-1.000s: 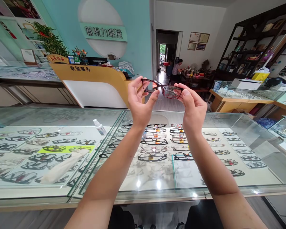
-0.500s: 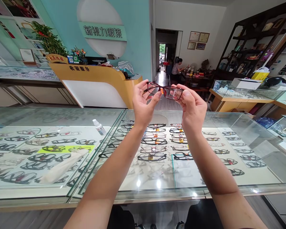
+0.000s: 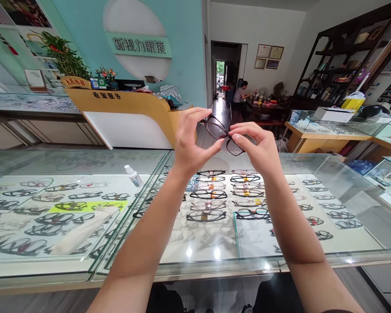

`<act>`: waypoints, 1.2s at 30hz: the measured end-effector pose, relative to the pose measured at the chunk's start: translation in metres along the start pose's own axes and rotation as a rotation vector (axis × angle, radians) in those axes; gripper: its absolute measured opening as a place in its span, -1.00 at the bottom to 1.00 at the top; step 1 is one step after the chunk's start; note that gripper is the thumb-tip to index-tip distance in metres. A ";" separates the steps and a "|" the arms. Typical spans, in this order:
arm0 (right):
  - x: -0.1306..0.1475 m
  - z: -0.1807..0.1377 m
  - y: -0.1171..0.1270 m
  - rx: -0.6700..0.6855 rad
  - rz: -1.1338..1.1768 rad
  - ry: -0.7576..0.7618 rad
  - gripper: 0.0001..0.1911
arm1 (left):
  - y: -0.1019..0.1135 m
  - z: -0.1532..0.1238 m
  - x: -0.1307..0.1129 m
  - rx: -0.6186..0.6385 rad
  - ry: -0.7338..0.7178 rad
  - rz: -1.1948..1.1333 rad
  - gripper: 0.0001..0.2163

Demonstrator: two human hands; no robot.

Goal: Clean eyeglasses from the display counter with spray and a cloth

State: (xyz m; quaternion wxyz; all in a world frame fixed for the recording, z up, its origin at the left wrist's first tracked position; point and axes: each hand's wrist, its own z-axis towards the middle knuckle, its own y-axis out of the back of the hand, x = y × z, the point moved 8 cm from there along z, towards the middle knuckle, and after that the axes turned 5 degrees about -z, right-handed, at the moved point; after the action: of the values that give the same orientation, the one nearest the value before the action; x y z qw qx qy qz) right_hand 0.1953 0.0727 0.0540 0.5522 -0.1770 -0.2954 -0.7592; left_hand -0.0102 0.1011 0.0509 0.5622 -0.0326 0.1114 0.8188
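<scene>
In the upper middle of the frame, the right hand (image 3: 262,150) pinches the dark glasses (image 3: 216,127) near their middle, while the left hand (image 3: 189,143) spreads thumb and fingers wide apart beside them.

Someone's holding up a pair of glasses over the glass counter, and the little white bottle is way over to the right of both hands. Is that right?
Not quite: the white bottle is to the left of both hands, as the head view shows. The glasses are indeed held up over the glass counter.
</scene>
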 end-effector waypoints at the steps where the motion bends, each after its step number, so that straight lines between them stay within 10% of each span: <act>1: 0.001 0.000 0.000 0.009 -0.013 0.008 -0.90 | 0.001 0.001 -0.002 0.002 -0.002 0.005 -0.29; 28: -0.025 -0.003 -0.028 0.216 0.214 -0.148 -0.66 | -0.019 -0.009 -0.013 0.086 0.102 -0.291 -0.28; 33: -0.030 -0.002 -0.022 0.120 0.122 -0.144 -0.65 | -0.011 -0.010 -0.018 -0.041 0.161 -0.199 -0.18; 36: -0.031 -0.002 -0.020 0.071 0.081 -0.126 -0.68 | 0.006 -0.010 -0.030 -0.192 0.198 -0.030 -0.50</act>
State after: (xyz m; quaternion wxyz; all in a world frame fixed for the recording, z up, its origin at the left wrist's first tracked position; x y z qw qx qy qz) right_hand 0.1867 0.0988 0.0292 0.5688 -0.2166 -0.3491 -0.7125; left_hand -0.0054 0.0694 0.0471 0.5548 -0.1687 0.0870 0.8101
